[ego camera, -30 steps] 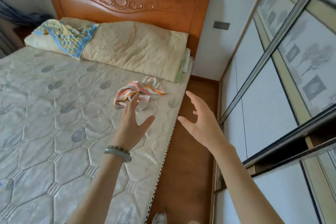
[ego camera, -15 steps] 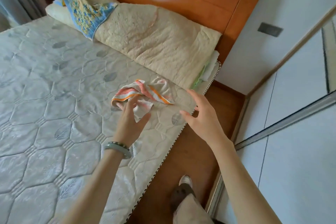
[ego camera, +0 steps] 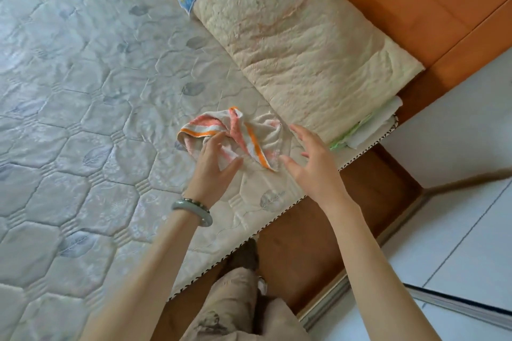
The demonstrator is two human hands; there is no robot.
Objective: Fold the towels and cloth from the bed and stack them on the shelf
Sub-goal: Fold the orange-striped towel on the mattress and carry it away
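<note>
We note a crumpled towel (ego camera: 257,130) on the bed (ego camera: 83,91), frame centre; left hand (ego camera: 213,169) fingers wide over its edge, right hand (ego camera: 314,169) fingers wide beside it.

Crumpled towel (ego camera: 243,135) sits near the mattress (ego camera: 83,119) edge. To its left: wide bare mattress, open approach. Just behind it a folded quilt (ego camera: 304,44) lies like a low wall along the headboard (ego camera: 415,3). Left hand (ego camera: 213,171) rests flat on the towel's near-left part; right hand (ego camera: 315,171) hovers at its right side, fingers spread. Narrow floor strip (ego camera: 304,243) between mattress and white sliding door (ego camera: 471,243), partly taken by the person's legs (ego camera: 232,299).
</note>
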